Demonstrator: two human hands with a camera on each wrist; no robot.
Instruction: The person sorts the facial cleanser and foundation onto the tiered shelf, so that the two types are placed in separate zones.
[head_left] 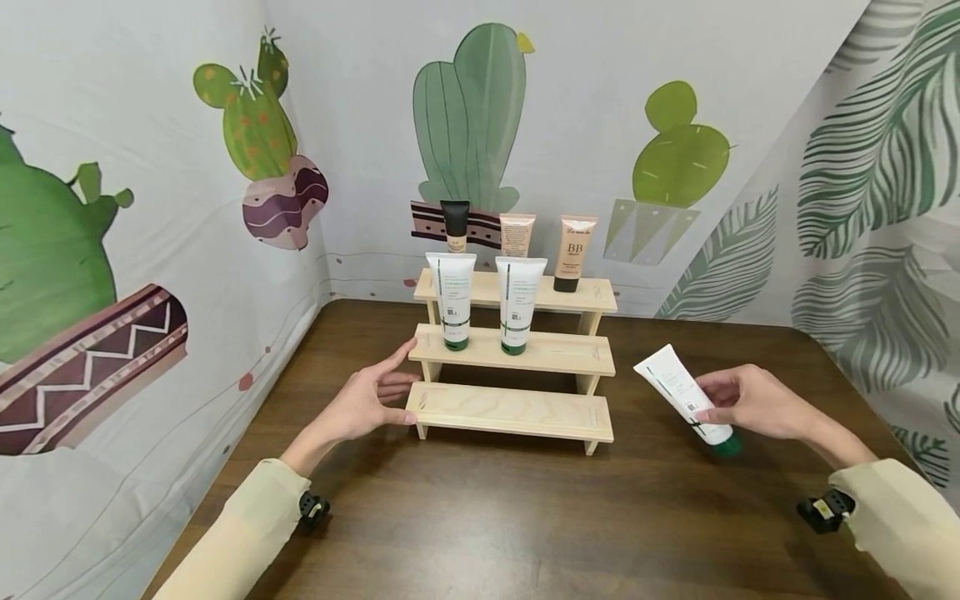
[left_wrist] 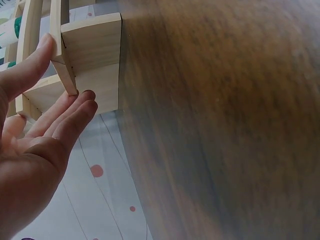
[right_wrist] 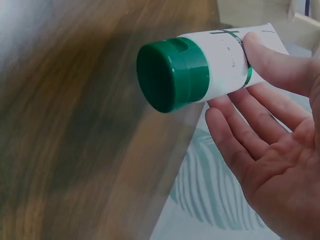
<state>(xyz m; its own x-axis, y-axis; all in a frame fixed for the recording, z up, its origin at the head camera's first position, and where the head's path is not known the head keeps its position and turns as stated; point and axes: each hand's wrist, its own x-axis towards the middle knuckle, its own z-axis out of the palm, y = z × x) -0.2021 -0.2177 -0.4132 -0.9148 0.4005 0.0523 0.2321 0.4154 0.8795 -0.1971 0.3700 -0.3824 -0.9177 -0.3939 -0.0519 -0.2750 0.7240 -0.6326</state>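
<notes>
A three-step wooden display stand (head_left: 512, 405) stands on the table. My left hand (head_left: 367, 400) is at its left end, thumb touching the bottom step and index finger at the middle step's end. In the left wrist view the fingers of that hand (left_wrist: 45, 140) lie fairly straight along the stand's side (left_wrist: 92, 45). My right hand (head_left: 757, 404) pinches a white squeeze tube (head_left: 678, 387) between thumb and fingers, right of the stand. The tube is tilted, its green cap (right_wrist: 172, 75) pointing down. Two similar white tubes (head_left: 452, 292) stand cap-down on the middle step.
On the top step stand a black-topped tube (head_left: 455, 221), a beige tube (head_left: 517, 236) and a BB cream tube (head_left: 575, 250). Brown wooden table (head_left: 480, 525) surrounds the stand. Cloth printed with cacti (head_left: 472, 125) hangs behind and at the left.
</notes>
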